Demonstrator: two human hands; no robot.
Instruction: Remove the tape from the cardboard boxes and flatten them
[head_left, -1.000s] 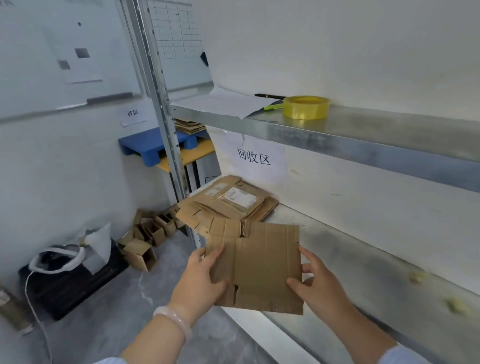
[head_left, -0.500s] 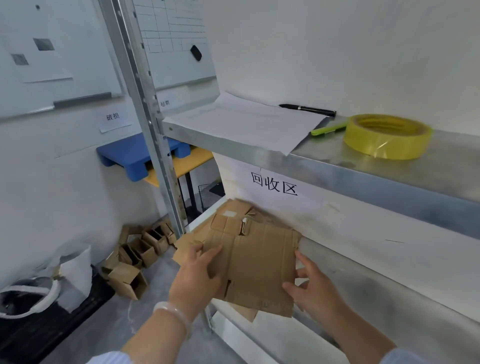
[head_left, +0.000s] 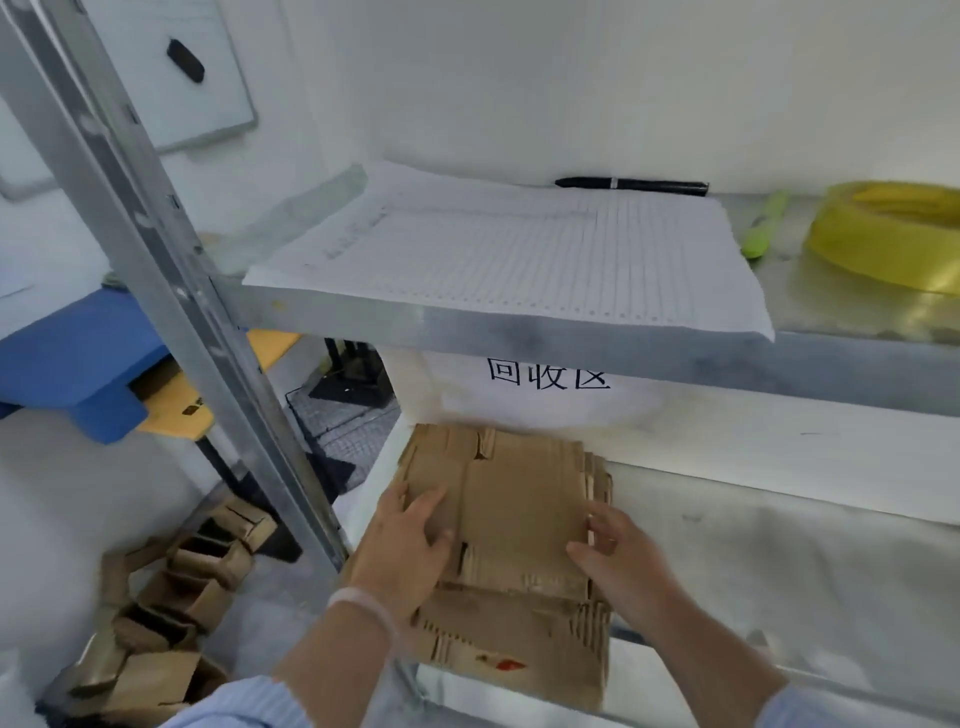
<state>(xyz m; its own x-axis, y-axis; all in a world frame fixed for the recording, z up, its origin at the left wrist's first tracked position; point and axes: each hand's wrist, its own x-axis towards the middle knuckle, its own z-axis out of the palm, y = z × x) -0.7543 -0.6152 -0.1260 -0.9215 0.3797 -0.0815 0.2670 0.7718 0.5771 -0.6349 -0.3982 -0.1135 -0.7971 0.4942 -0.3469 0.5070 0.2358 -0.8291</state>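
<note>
Stacking is judged to be the step in hand. A flattened cardboard sheet is laid on top of the pile of flattened cardboard, which lies on the lower shelf at the lower centre of the frame, under a white sign. The left hand is spread flat on the left part of the sheet, fingers straight and pressed down. The right hand is set at the sheet's right edge, thumb on top and fingers curled against the edge, so the sheet appears to be gripped there. No tape is seen on the sheet's upper face.

At the lower left of the frame, small open boxes are left standing on the floor, not yet flattened, so the task is judged only partly done. For the next move, the sheet would need to be squared with the pile and let go. One of the floor boxes would then have to be reached for, low and to the left, and its tape found and peeled before it is pressed flat.
</note>
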